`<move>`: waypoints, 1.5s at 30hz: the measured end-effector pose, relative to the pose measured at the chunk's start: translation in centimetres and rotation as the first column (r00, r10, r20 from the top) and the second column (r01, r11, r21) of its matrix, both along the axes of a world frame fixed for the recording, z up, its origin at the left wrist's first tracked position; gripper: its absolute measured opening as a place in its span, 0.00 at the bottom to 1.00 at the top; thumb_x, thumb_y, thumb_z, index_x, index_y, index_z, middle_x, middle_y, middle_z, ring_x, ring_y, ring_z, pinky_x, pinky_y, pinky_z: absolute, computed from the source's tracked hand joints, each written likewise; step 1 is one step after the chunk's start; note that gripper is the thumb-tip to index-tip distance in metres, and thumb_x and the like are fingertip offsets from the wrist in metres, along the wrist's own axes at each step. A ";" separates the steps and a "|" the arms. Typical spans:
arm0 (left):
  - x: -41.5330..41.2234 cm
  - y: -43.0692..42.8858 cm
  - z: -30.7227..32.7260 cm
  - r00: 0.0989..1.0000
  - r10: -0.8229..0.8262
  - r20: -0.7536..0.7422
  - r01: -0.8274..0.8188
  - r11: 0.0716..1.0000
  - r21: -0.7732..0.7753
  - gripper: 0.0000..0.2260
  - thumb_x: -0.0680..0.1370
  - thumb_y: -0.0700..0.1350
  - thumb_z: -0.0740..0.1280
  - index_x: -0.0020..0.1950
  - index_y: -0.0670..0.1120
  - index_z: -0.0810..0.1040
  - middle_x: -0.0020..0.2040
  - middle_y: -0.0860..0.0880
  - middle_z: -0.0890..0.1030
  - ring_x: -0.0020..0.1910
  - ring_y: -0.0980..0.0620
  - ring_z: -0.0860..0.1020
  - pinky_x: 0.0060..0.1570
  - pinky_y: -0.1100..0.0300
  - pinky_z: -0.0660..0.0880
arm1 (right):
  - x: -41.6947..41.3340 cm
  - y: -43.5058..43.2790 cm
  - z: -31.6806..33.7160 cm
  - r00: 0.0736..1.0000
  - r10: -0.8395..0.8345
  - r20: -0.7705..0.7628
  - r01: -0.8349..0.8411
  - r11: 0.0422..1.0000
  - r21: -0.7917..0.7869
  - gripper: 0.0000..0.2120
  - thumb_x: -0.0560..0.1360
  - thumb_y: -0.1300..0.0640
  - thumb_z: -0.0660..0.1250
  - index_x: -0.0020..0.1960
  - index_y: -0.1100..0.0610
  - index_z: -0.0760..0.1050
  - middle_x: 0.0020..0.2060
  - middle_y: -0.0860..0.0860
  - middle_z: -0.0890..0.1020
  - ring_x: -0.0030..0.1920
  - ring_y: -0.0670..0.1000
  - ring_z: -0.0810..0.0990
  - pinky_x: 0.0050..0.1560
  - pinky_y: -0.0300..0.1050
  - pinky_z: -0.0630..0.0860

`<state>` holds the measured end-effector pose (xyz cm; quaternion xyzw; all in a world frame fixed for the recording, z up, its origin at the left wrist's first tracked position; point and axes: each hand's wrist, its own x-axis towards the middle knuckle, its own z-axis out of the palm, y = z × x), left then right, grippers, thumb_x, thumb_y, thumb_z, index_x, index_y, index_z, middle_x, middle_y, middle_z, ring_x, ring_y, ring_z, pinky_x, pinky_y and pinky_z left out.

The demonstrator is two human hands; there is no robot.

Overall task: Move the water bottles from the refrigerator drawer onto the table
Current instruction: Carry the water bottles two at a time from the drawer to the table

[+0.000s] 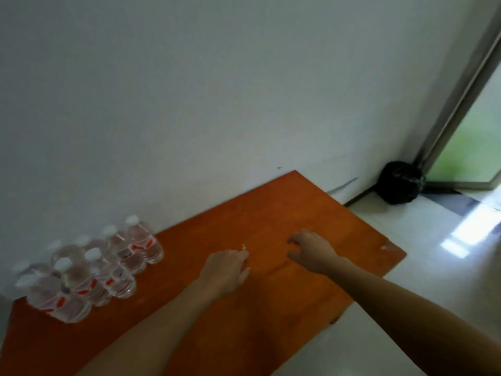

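Two bare forearms reach in from 5 and 6 o'clock over an orange-brown surface. The left hand hovers palm-down near the middle, its fingers loosely curled and close together, holding nothing. Whether they touch the wood cannot be told. The right hand hangs just beside it toward 3 o'clock, its fingers drooping, slightly spread and also empty. The water bottles stand upright on the surface at 8 o'clock, well apart from both hands. They are packed together in about two rows against the wall, clear plastic with white caps. Each carries a red-and-white label, but the picture is too blurred for any brand or writing to be read. Past the far edge of the surface, toward 3 o'clock, lies a pale glossy floor. In the corner at 2 o'clock a black bag sits on it, just beside the frame of a door with green-tinted glass.
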<state>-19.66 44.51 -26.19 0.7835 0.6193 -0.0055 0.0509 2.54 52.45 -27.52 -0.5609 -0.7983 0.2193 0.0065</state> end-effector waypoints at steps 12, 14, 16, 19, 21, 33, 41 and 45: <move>32.4 4.9 0.7 0.880 -0.462 0.109 0.468 0.883 -0.035 0.08 0.79 0.52 0.62 0.53 0.50 0.75 0.42 0.52 0.78 0.39 0.54 0.78 0.40 0.60 0.76 | 32.7 -9.0 1.7 0.825 -0.564 -0.017 0.564 0.824 0.058 0.17 0.76 0.47 0.67 0.63 0.51 0.76 0.55 0.48 0.80 0.52 0.49 0.78 0.49 0.42 0.73; 37.6 6.4 0.4 0.833 -0.541 0.113 0.546 0.837 -0.022 0.09 0.79 0.53 0.62 0.53 0.50 0.75 0.44 0.51 0.80 0.41 0.53 0.78 0.40 0.61 0.75 | 37.8 -9.9 1.2 0.777 -0.629 -0.013 0.629 0.776 0.042 0.17 0.76 0.46 0.66 0.63 0.49 0.75 0.55 0.48 0.80 0.53 0.50 0.78 0.50 0.44 0.74; 43.0 8.0 -0.1 0.789 -0.603 0.113 0.607 0.794 -0.001 0.11 0.78 0.55 0.61 0.56 0.51 0.74 0.47 0.50 0.80 0.44 0.52 0.78 0.43 0.57 0.75 | 42.9 -10.5 0.9 0.722 -0.692 -0.012 0.691 0.722 0.034 0.17 0.75 0.45 0.66 0.63 0.49 0.76 0.55 0.48 0.80 0.53 0.49 0.78 0.52 0.44 0.75; 51.4 10.2 -0.5 0.726 -0.680 0.106 0.684 0.729 -0.007 0.13 0.79 0.55 0.61 0.59 0.51 0.74 0.50 0.49 0.81 0.48 0.50 0.78 0.48 0.55 0.75 | 50.0 -11.2 1.2 0.614 -0.788 -0.035 0.789 0.614 0.022 0.18 0.75 0.46 0.67 0.62 0.50 0.76 0.53 0.49 0.81 0.50 0.49 0.78 0.50 0.44 0.75; 56.9 11.3 -0.2 0.669 -0.739 0.085 0.742 0.671 -0.006 0.13 0.79 0.56 0.60 0.59 0.51 0.74 0.52 0.49 0.81 0.49 0.49 0.78 0.50 0.53 0.75 | 54.4 -12.1 1.8 0.543 -0.840 -0.019 0.840 0.543 0.020 0.18 0.74 0.45 0.67 0.62 0.49 0.76 0.53 0.48 0.81 0.50 0.49 0.78 0.48 0.43 0.74; 86.0 8.0 0.3 0.253 -0.961 0.113 0.967 0.250 -0.043 0.13 0.79 0.54 0.60 0.59 0.50 0.73 0.53 0.48 0.80 0.51 0.48 0.77 0.45 0.57 0.70 | 75.1 -23.7 1.0 0.084 -0.996 -0.021 0.996 0.084 0.011 0.16 0.74 0.46 0.68 0.60 0.51 0.77 0.52 0.49 0.81 0.51 0.49 0.79 0.52 0.45 0.76; 103.7 6.1 -0.5 0.219 -0.970 0.103 0.975 0.213 -0.065 0.10 0.76 0.54 0.61 0.51 0.50 0.74 0.50 0.48 0.80 0.48 0.46 0.79 0.48 0.51 0.77 | 91.9 -26.9 0.0 -0.008 -0.995 -0.102 1.000 -0.009 0.009 0.16 0.73 0.48 0.69 0.59 0.52 0.78 0.45 0.46 0.79 0.45 0.46 0.76 0.44 0.40 0.70; 111.3 5.6 0.3 0.242 -0.965 0.099 0.970 0.241 -0.025 0.09 0.75 0.54 0.61 0.51 0.51 0.73 0.50 0.49 0.80 0.47 0.46 0.79 0.46 0.51 0.77 | 100.4 -27.1 1.1 -0.001 -0.996 -0.093 0.999 -0.005 0.045 0.16 0.73 0.46 0.69 0.60 0.49 0.77 0.51 0.47 0.82 0.51 0.49 0.79 0.48 0.42 0.74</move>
